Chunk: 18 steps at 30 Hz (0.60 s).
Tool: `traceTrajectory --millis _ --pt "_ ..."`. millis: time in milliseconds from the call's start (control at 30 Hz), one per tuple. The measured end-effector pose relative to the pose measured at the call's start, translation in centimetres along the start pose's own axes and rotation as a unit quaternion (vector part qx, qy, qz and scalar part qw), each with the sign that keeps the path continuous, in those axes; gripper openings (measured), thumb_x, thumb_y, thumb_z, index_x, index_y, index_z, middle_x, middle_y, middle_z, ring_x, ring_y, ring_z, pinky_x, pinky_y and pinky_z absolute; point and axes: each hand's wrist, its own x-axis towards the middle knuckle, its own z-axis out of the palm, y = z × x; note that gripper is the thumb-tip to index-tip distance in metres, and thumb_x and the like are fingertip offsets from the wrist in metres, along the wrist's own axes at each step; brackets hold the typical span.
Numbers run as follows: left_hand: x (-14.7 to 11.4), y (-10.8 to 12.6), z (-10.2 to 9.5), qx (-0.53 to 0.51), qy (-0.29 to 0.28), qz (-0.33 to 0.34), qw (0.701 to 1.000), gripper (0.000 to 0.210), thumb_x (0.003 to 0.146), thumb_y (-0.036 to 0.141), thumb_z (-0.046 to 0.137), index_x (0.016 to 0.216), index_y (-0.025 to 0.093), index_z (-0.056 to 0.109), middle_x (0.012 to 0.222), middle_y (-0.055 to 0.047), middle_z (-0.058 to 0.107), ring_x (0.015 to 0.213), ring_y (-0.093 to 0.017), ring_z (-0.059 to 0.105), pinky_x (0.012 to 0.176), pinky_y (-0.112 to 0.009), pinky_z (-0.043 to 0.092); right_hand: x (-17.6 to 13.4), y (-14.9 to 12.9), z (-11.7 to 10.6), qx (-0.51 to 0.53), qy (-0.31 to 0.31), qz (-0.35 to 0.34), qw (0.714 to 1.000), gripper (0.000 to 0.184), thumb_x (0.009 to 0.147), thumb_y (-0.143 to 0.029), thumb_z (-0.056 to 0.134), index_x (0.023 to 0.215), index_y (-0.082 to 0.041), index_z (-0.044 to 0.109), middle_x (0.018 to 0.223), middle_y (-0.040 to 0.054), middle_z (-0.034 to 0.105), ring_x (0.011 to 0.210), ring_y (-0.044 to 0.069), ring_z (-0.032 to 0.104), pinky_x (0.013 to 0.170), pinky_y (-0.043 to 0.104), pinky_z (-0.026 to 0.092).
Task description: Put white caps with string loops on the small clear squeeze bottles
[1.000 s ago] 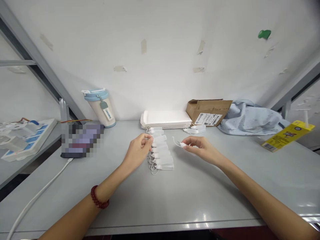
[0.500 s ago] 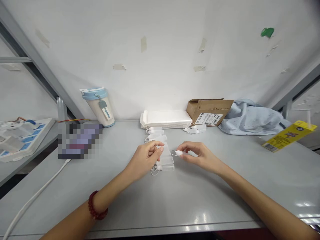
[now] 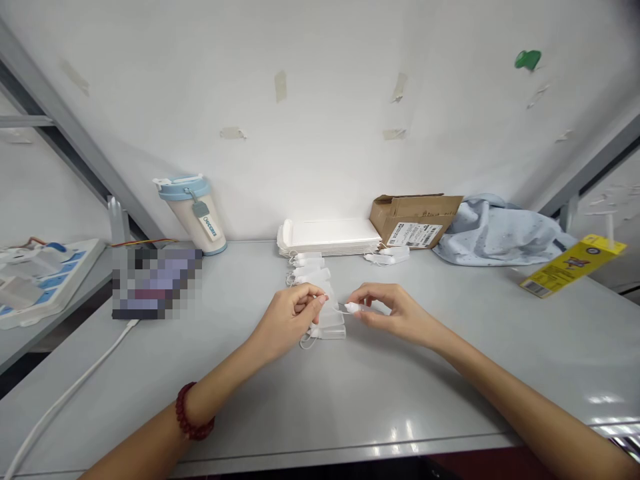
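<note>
My right hand (image 3: 385, 310) pinches a small translucent squeeze bottle (image 3: 367, 309) with a white neck, its tip pointing left. From that tip a thin white cord and a fine dark line reach toward my left hand (image 3: 295, 310). The left thumb and index finger are pressed together, and whatever tiny part is between them is too small to name. Beneath and beside the left fingers lies a column of similar bottles (image 3: 334, 331), each with a white looped cord; my left hand covers some of them.
Behind the column sits a stack of white flat boxes (image 3: 335, 233), with more bottles (image 3: 393, 256) beside a brown carton (image 3: 415, 220). Pale blue cloth (image 3: 495, 233) and a yellow drink carton (image 3: 573, 265) stand right. At left are a tumbler (image 3: 193, 217), a blurred phone (image 3: 155, 283) and its white cable (image 3: 75, 387).
My left thumb and index fingertips have come together. The right hand with the bottle has shifted slightly left toward them. The whole view has moved a little.
</note>
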Motion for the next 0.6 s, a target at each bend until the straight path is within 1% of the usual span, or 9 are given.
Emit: traceTrajectory --millis 200,400,600 --pt "-0.13 0.17 0.19 0.004 -0.011 -0.008 1.0 0.025 0.081 0.04 0.05 0.088 0.018 0.058 0.056 0.003 0.05 0.052 -0.011 0.05 0.048 -0.02 0.039 -0.01 0.15 0.02 -0.006 -0.001 -0.002 1.0 0.014 0.08 -0.025 0.055 0.087 -0.019 0.066 0.084 0.0025 0.065 0.077 0.015 0.053 0.074 0.029 0.044" --pt "-0.16 0.31 0.24 0.014 -0.008 0.007 1.0 0.026 0.082 0.041 0.047 0.079 0.018 0.059 0.056 0.002 0.05 0.052 -0.011 0.047 0.048 -0.02 0.038 -0.17 -0.03 0.16 -0.014 0.0 -0.012 1.0 0.014 0.079 -0.023 0.055 0.087 -0.02 0.066 0.082 0.0023 0.064 0.075 0.015 0.053 0.074 0.03 0.044" --pt "-0.32 0.4 0.19 0.019 -0.028 0.017 0.999 0.027 0.081 0.04 0.048 0.08 0.019 0.064 0.064 -0.001 0.057 0.057 -0.013 0.051 0.052 -0.022 0.039 -0.15 0.07 0.2 -0.012 0.004 -0.02 1.0 0.014 0.08 -0.025 0.054 0.087 -0.02 0.066 0.083 0.0024 0.064 0.075 0.015 0.052 0.072 0.029 0.044"
